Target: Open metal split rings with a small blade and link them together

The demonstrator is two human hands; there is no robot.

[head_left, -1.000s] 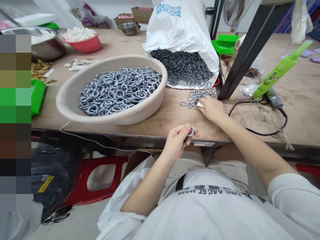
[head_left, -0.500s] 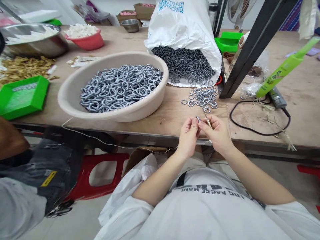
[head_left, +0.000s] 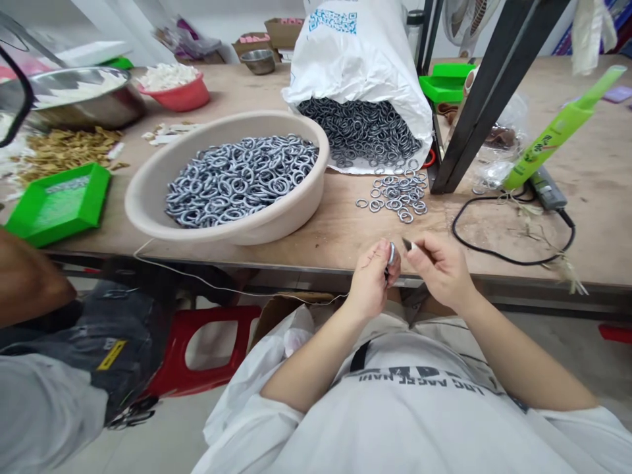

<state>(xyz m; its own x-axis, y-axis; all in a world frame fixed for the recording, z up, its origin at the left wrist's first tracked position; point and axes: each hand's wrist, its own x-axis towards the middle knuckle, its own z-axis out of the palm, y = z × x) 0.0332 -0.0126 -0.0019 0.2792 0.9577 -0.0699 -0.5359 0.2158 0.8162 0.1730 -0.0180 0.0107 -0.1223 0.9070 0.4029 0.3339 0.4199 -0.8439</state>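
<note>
My left hand (head_left: 370, 273) is closed around a grey ring (head_left: 392, 253), which stands on edge between the thumb and fingers at the table's front edge. My right hand (head_left: 439, 268), a short gap to the right, pinches a small knife-like tool (head_left: 407, 243). Its dark pointed tip pokes out past the thumb; most of it is hidden in the fingers. Just beyond both hands lies a loose scatter of grey rings (head_left: 399, 193). These spill from a white sack (head_left: 363, 62) lying open toward me. To the left, a beige basin (head_left: 257, 232) holds a big heap of similar rings.
A dark metal post (head_left: 474, 125) rises right of the sack. Near it are a lime-green tube (head_left: 553, 141) and a black cable (head_left: 513, 263). A green tray (head_left: 89, 207), red bowl (head_left: 185, 95) and steel basin (head_left: 93, 108) stand left. Another person's arm (head_left: 34, 280) shows at left.
My hands have drawn apart: the right one moved right and turned the tool, whose tip is now clear of the ring. The left still holds the ring. The view has shifted slightly.
</note>
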